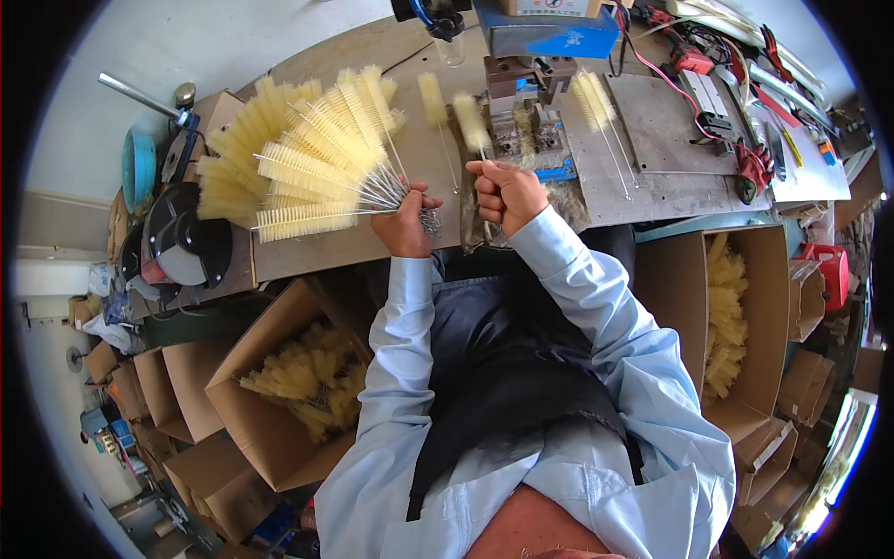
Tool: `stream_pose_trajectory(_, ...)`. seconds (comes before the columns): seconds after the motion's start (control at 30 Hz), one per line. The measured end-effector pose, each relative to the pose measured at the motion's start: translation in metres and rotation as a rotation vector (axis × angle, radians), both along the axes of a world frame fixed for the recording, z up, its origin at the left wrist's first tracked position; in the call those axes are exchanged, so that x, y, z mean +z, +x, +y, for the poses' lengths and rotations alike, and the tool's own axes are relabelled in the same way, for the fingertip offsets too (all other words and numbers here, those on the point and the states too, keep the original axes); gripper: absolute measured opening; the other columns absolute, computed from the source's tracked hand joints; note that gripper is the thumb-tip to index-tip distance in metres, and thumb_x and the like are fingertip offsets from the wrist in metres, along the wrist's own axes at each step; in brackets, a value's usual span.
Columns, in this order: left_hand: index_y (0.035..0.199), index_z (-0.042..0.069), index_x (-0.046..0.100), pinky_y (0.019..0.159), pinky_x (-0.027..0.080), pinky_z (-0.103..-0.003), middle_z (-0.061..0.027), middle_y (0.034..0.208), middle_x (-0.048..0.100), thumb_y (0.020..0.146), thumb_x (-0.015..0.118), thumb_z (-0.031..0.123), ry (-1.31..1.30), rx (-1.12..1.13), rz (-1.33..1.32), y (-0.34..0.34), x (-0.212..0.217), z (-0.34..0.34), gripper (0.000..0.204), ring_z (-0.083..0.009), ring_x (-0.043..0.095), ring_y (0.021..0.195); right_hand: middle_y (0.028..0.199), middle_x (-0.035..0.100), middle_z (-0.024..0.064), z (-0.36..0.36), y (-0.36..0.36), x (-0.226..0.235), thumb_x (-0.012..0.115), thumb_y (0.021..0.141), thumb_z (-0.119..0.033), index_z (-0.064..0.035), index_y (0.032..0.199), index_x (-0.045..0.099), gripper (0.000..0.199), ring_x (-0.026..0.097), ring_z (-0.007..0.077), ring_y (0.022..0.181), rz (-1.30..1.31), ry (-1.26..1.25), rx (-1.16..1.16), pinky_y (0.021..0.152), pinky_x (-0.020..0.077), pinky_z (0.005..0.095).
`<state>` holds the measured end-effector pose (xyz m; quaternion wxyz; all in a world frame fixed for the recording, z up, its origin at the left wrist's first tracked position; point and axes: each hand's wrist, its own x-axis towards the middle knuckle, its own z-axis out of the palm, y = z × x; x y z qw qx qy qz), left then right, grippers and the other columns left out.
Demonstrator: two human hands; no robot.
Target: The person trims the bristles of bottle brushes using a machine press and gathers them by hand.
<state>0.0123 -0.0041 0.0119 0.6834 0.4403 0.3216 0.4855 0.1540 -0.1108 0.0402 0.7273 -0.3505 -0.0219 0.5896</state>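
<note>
My left hand grips the twisted wire stems of a large fan of yellow bottle brushes, whose bristle heads spread up and to the left over the wooden workbench. My right hand is closed around the wire stem of a single yellow brush that points up toward a small metal machine. Another brush lies on the bench just left of it, and one more brush rests on the grey metal plate to the right.
A cardboard box of yellow brushes stands at my lower left, and a taller box with brushes at my right. A black round machine sits at the bench's left end. Red pliers, cables and tools lie at the far right.
</note>
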Motion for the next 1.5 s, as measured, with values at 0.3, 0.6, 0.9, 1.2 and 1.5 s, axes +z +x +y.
stream_pose_trajectory(0.3,0.123,-0.005,0.052,0.056,0.056,-0.033,-0.0162,0.108,0.069,0.087,0.066,-0.001,-0.108,-0.128,-0.086,-0.007,0.006,0.014,0.039,-0.0132,0.057,0.059,0.057,0.055,0.0022,-0.048,-0.063,-0.007,0.054,0.097,-0.014,0.0036,0.096,0.066,0.021,0.044,0.0074,0.037,-0.721,-0.187,0.063,0.035,0.0330,0.0225)
stream_pose_trajectory(0.6,0.117,-0.004,0.053,0.054,0.055,-0.032,-0.0110,0.092,0.068,0.081,0.074,-0.002,-0.144,-0.194,-0.187,-0.016,0.004,0.016,0.041,-0.0131,0.057,0.060,0.059,0.058,0.0028,-0.064,-0.075,-0.022,0.056,0.098,-0.016,0.0014,0.098,0.067,0.021,0.045,0.0068,0.038,-0.703,-0.268,0.299,0.036,0.0347,0.0220)
stream_pose_trajectory(0.9,0.116,-0.006,0.054,0.053,0.055,-0.032,-0.0096,0.089,0.066,0.079,0.072,-0.006,-0.091,-0.141,-0.126,-0.012,-0.003,0.011,0.041,-0.0135,0.057,0.060,0.059,0.059,0.0037,-0.060,-0.073,-0.022,0.055,0.098,-0.014,0.0032,0.100,0.066,0.021,0.048,0.0072,0.041,-0.646,-0.199,0.237,0.038,0.0378,0.0229)
stream_pose_trajectory(1.2,0.117,-0.006,0.057,0.052,0.053,-0.031,-0.0088,0.084,0.065,0.077,0.077,-0.002,-0.056,-0.290,-0.041,-0.021,-0.001,0.017,0.045,-0.0143,0.057,0.059,0.057,0.059,0.0027,-0.065,-0.075,-0.037,0.062,0.094,-0.011,0.0009,0.098,0.068,0.014,0.052,0.0097,0.045,-1.230,-0.146,0.074,0.043,0.0416,0.0234)
stream_pose_trajectory(1.5,0.122,-0.005,0.056,0.055,0.053,-0.030,-0.0124,0.089,0.068,0.080,0.074,0.001,-0.041,-0.504,-0.007,-0.034,-0.001,0.020,0.045,-0.0150,0.060,0.061,0.065,0.059,0.0068,-0.036,-0.064,-0.005,0.053,0.102,-0.035,0.0039,0.104,0.061,0.040,0.050,0.0117,0.045,-0.391,-0.035,0.346,0.041,0.0405,0.0261)
